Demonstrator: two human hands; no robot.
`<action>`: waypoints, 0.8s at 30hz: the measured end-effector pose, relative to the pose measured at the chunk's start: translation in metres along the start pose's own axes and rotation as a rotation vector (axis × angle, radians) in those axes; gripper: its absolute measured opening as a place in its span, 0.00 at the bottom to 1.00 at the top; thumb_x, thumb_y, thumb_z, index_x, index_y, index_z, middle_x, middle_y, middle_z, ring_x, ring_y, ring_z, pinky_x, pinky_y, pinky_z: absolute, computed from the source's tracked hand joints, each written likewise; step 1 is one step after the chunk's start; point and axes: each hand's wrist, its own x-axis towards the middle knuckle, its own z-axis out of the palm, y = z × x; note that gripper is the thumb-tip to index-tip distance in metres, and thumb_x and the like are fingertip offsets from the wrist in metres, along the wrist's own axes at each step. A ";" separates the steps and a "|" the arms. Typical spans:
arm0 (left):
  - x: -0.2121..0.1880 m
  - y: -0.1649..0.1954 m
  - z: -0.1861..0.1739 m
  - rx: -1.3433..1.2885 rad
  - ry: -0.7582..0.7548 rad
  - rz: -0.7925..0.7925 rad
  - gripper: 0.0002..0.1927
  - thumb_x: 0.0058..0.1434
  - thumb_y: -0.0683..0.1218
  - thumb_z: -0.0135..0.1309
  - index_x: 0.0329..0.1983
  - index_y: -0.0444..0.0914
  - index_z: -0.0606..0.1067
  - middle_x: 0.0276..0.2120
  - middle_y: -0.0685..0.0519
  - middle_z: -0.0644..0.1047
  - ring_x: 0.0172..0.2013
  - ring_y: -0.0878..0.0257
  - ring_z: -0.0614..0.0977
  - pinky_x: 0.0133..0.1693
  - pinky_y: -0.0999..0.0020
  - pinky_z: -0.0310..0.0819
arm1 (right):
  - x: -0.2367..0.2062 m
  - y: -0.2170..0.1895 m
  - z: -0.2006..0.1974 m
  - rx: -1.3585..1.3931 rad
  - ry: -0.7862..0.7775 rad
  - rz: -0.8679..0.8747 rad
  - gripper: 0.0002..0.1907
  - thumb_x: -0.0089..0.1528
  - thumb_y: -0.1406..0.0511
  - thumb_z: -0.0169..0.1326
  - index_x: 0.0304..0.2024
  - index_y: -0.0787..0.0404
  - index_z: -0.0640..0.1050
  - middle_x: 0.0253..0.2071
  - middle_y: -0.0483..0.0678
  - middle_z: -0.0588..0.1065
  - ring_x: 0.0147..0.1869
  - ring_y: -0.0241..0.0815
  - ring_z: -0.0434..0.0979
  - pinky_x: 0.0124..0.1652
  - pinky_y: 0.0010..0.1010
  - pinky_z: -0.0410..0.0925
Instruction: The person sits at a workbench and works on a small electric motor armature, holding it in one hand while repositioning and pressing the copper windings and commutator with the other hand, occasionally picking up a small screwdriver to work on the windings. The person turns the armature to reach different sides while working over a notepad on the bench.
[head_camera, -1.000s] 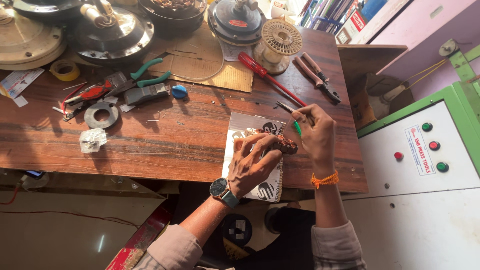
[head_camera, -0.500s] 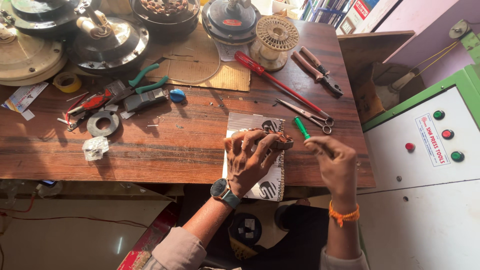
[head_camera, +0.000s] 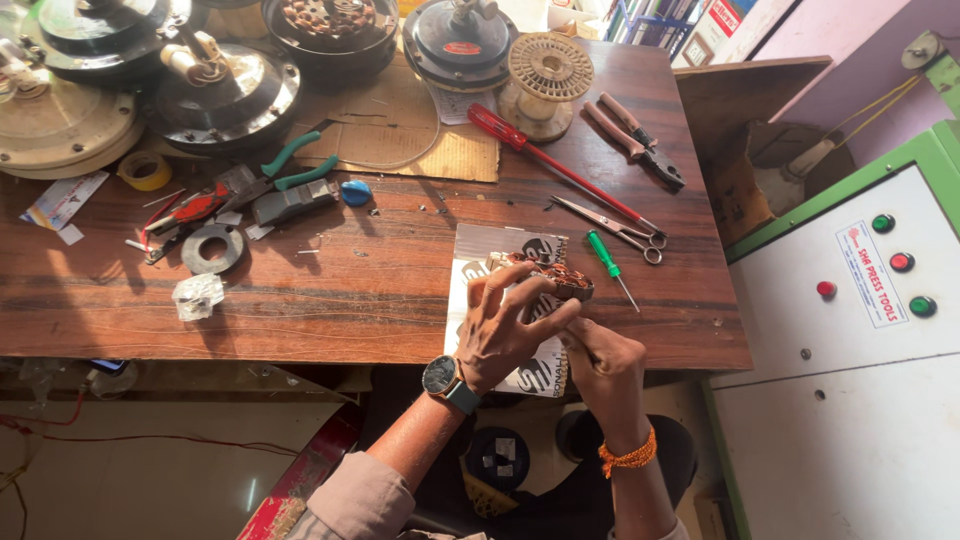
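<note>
The wooden surface lies in front of me, and far beyond my fingers, at its back edge, stand the big round motor housings. To the right of my hands is the white machine cabinet with green frame.

What differs from half a second ago: my right hand was raised to the right and held the small green screwdriver in its fingertips. Now this screwdriver lies on the surface, just beyond and to the right of my fingers, and the right hand has come back under the coil. My left hand has stayed on the coil.

The copper-wound stator coil is over the printed paper sheet, near the front edge of the surface. The fingers of my left hand are closed around it from the left and from above, gripping it. My right hand is just below it, with the thumb and fingertips touching its lower right edge; whether they pinch it firmly I cannot tell.

Beyond the coil, well apart from my fingers, lie the long red screwdriver, the scissors and the pliers. Far to the left are the green-handled pliers and a small metal ring.
</note>
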 end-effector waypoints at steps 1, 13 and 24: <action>-0.001 0.000 0.001 -0.032 -0.007 0.011 0.22 0.59 0.48 0.66 0.56 0.60 0.77 0.58 0.61 0.68 0.65 0.59 0.67 0.60 0.59 0.63 | -0.001 -0.001 -0.002 0.021 0.002 -0.002 0.10 0.61 0.71 0.61 0.45 0.65 0.83 0.35 0.49 0.84 0.29 0.33 0.83 0.28 0.21 0.72; 0.008 0.008 -0.006 -0.146 -0.027 -0.065 0.11 0.59 0.49 0.67 0.43 0.49 0.80 0.55 0.62 0.69 0.64 0.61 0.67 0.56 0.57 0.61 | -0.011 -0.011 -0.023 0.112 -0.068 0.047 0.07 0.60 0.69 0.61 0.41 0.64 0.83 0.34 0.47 0.84 0.35 0.32 0.84 0.34 0.22 0.75; 0.014 0.008 -0.012 -0.252 0.057 -0.220 0.08 0.59 0.49 0.67 0.36 0.45 0.80 0.51 0.61 0.71 0.58 0.61 0.71 0.54 0.59 0.61 | 0.009 -0.013 -0.033 0.032 -0.121 0.269 0.09 0.60 0.62 0.61 0.38 0.60 0.85 0.23 0.43 0.80 0.18 0.30 0.65 0.19 0.24 0.55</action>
